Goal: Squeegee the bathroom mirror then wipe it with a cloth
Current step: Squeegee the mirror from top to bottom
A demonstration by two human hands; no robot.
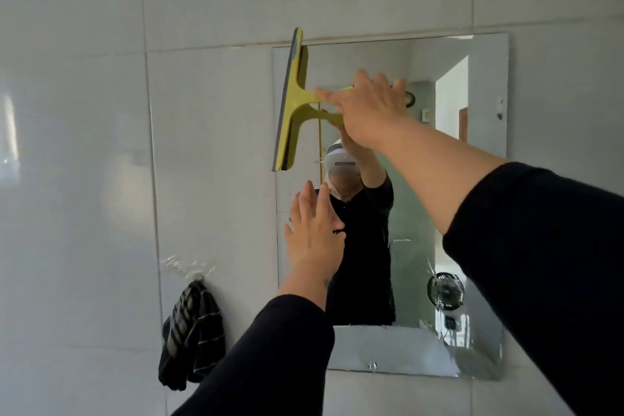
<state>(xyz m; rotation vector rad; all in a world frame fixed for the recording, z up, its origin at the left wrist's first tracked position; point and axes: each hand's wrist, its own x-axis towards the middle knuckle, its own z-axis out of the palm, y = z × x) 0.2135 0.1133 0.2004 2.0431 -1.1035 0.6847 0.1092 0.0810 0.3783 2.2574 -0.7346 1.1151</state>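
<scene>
A frameless mirror [479, 159] hangs on the white tiled wall. My right hand [368, 108] grips the handle of a yellow-green squeegee [293, 101]. Its grey blade stands nearly upright along the mirror's left edge, and its top pokes just above the mirror's upper edge. My left hand [314, 230] is lower down with fingers spread flat at the mirror's left side, holding nothing. A dark striped cloth [192, 334] hangs from a clear hook on the wall, left of and below the mirror.
The mirror reflects a person in black, a doorway and a round object [445, 290] at the lower right. Water streaks show along the mirror's bottom. White glossy tiles [84, 145] fill the wall to the left and above.
</scene>
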